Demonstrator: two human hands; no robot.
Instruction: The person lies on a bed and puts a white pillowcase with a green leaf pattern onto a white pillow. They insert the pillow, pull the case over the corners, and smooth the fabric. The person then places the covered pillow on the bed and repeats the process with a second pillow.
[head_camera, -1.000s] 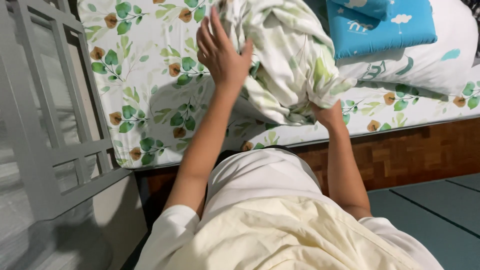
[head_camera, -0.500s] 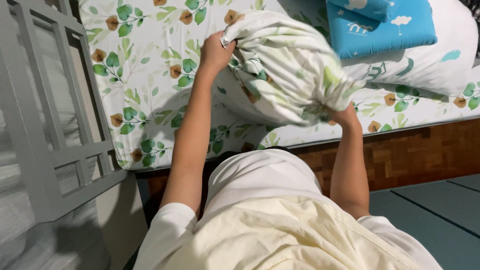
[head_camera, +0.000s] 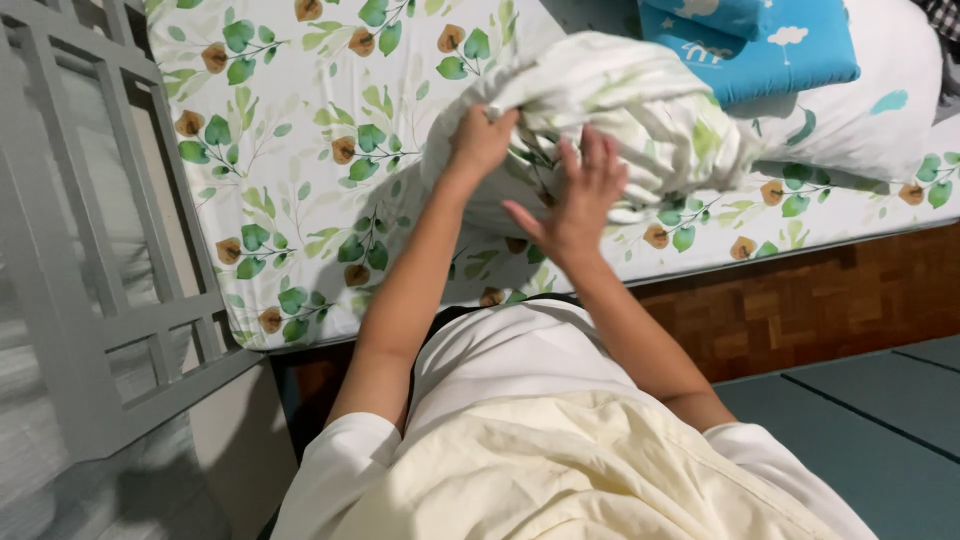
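Head camera, close, downward over bed (head_camera: 300, 200)

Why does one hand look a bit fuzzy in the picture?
In the head view, the right hand looks slightly smeared, its spread fingers soft-edged; the left hand gripping the bunched leaf-print white cloth looks sharper; light is even, without glare.

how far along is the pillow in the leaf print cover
Looks done: the bulky white pillow in its leaf-print cover appears mostly filled, lying on the mattress with the matching leaf-print sheet. In hand: the left hand grips the cover's near end, while the right hand is spread open against the loose fabric. Left: that near end is bunched and untidy, and the pillow isn't yet placed beside the blue cloud-print pillow.
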